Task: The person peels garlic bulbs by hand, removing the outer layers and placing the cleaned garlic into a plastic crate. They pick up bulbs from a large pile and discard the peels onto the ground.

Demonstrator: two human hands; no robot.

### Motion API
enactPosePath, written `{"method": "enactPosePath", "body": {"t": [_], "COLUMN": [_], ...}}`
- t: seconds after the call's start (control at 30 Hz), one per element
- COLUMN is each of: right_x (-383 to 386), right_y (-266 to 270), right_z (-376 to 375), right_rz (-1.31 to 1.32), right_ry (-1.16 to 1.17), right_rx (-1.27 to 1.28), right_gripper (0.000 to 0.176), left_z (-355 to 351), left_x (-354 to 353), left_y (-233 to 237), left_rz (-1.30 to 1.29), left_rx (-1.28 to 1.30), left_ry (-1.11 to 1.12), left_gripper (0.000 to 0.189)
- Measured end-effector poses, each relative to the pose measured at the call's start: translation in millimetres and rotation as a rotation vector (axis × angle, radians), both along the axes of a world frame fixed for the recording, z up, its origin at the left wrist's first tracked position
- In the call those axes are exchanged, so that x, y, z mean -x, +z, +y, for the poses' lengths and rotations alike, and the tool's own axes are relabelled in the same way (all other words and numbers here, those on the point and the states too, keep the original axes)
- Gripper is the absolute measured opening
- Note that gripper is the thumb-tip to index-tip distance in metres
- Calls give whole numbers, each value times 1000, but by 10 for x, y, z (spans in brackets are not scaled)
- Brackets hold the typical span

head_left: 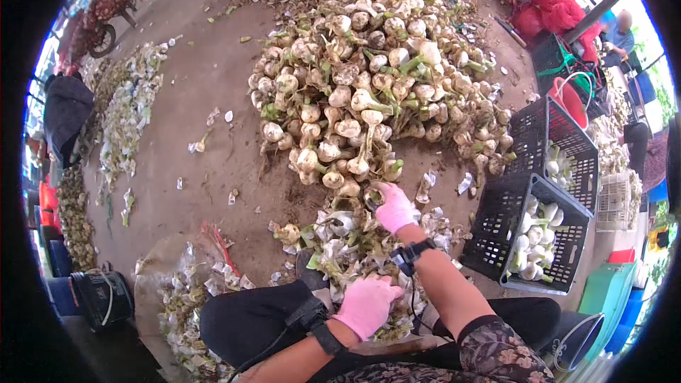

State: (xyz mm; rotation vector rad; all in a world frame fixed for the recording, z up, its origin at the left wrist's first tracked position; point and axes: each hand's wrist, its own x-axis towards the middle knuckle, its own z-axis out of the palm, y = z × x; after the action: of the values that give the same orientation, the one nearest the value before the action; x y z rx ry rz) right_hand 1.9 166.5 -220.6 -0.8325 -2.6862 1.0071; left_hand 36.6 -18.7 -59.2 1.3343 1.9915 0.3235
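Note:
A large heap of garlic bulbs [347, 96] with stems and dirty skins lies on the ground before me. My right hand [395, 207], in a pink glove, reaches to the heap's near edge, its fingers curved around a garlic bulb [372, 199] that they partly hide. My left hand [367, 306], also pink-gloved, is close to my lap with fingers curled; whatever lies inside them is hidden. Loose peeled skins and leaf scraps [337, 230] cover the ground between the heap and my legs.
To the right stand two black crates [496, 230] holding cleaned white garlic [537, 241]. Behind them is a red bucket [569, 101]. A black bucket [103, 298] is at the left, near another scrap pile [135, 110]. Another person [622, 37] sits at the far right.

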Motion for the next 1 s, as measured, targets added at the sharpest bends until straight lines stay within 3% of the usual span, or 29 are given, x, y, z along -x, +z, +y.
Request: {"method": "enactPosePath", "body": {"t": [0.07,0.13,0.17,0.23,0.27,0.3,0.33,0.37,0.4,0.43,0.5,0.57,0.73,0.83,1.0], "right_x": [39,73,-1,-220,-333,-348,-434,-515,-578,-639,-720,-780,-752,-733,-813], "right_y": [-106,-168,-179,-110,80,819,960,1067,1225,1387,1527,1589,1776,1910,2083], "right_z": [-21,-7,11,34,19,-72,-96,-117,-145,-173,-215,-297,-563,-628,-589], "right_rz": [-98,-227,-228,-106,5,102,198,301,315,322,344,549,666,623,509], "right_ry": [-7,-43,-42,-113,-83,-105,-115,-122,-120,-83,-41,-123,-324,-307,-131], "right_rx": [63,186,186,424,574,932,1159,1385,1379,1344,1298,1494,1233,1071,1011], "right_gripper": [35,32,32,28,26,30,36,42,42,45,49,51,37,35,32], "left_z": [27,76,77,60,61,67,84,99,112,109,100,120,167,135,34], "left_x": [42,106,145,237,300,341,339,336,331,322,319,296,190,194,208], "left_y": [57,180,182,169,182,196,165,108,91,101,154,208,410,536,602], "left_rz": [11,-179,-181,-44,66,178,183,244,303,310,12,46,87,88,68], "left_rx": [-64,111,112,76,30,-15,-21,-193,-369,-381,-451,-556,-708,-720,-746], "left_ry": [27,191,193,260,314,365,359,497,633,627,649,622,580,610,661], "left_gripper": [26,18,18,23,33,44,44,55,66,66,72,71,67,68,69]}}
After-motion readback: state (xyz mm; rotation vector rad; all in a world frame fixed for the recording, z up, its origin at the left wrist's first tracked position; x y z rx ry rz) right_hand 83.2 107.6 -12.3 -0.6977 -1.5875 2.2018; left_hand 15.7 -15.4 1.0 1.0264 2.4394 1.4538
